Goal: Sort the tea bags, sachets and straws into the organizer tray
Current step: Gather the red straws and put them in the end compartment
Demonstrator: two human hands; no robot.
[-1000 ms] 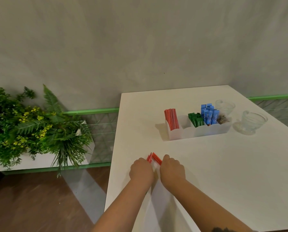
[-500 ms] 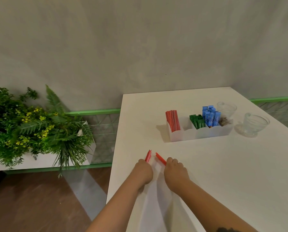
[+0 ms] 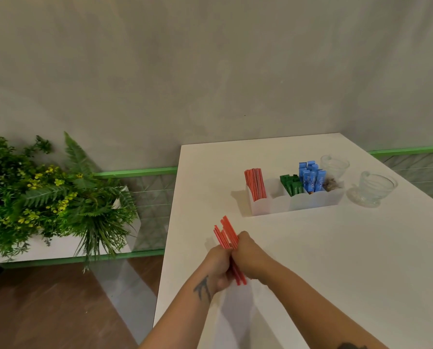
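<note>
Both hands hold one bundle of red straws above the near left part of the white table. My left hand grips the bundle's lower part, and my right hand grips it just beside. The straw tips stick up and away from me. Farther back stands the translucent organizer tray. Its left compartment holds red straws; green sachets, blue sachets and brownish tea bags fill compartments to the right.
Two glass cups stand right of the tray, one behind it and one nearer the right edge. A white planter with green ferns sits left of the table, beyond a gap over the wooden floor. A grey wall rises behind.
The two hands, each with red straws and slightly apart before, have come together and lifted. The straws now form one bundle held by both hands.
</note>
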